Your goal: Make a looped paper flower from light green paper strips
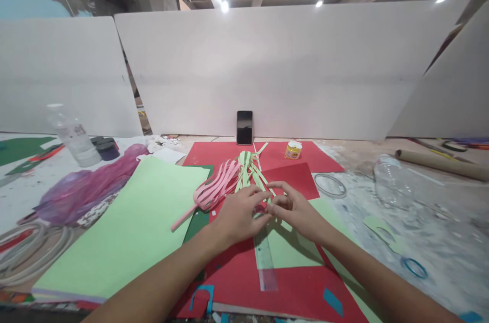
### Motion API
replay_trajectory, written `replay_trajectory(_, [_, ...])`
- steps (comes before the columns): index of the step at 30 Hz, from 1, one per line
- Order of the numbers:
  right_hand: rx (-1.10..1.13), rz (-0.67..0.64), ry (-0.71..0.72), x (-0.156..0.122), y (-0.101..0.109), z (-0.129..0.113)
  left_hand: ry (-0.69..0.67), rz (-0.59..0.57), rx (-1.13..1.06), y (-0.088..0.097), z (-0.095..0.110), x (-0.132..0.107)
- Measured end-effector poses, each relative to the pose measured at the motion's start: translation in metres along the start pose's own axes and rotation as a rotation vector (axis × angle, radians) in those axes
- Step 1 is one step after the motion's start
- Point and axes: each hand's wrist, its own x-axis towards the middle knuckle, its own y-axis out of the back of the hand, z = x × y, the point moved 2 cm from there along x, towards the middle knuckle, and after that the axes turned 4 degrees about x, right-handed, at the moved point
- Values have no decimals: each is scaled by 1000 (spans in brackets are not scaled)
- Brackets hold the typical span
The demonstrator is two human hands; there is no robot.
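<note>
My left hand and my right hand meet at the middle of the work area, fingers bent and fingertips nearly touching. Both are closed in a pinch; the small item between them is mostly hidden. Just beyond the fingers lies a bunch of light green paper strips, some reaching toward my right fingertips. Left of it is a pink paper fringe on a rolled pink paper stem. Beneath my hands are a clear ruler and a light green paper piece, on red paper.
Light green sheets are stacked at left, near a purple plastic bag and a water bottle. A phone leans against the white board. A small yellow jar, wire coil and clear bottle stand or lie rightward.
</note>
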Motion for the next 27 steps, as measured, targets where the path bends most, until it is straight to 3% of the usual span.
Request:
replay_trajectory(3, [-143, 57, 60, -1, 5, -4, -8, 10, 5, 0, -3, -1])
replay_trajectory(7, [-495, 152, 227, 0, 14, -5, 23, -31, 41, -2, -9, -3])
replay_trajectory(10, [-610, 179, 274, 2, 19, 1, 37, -66, 61, -3, -11, -4])
replay_trajectory(14, [-608, 159, 294, 1, 16, 6, 44, -48, 17, -3, -7, -1])
replay_trajectory(18, [-534, 92, 344, -4, 9, 1, 134, -15, -137, -1, -2, 2])
replay_trajectory(23, [-439, 126, 323, -7, 11, -7, 210, -26, -351, 2, -1, 3])
replay_trajectory(27, [-488, 137, 361, -8, 13, -10, 250, 6, -425, 3, -1, 4])
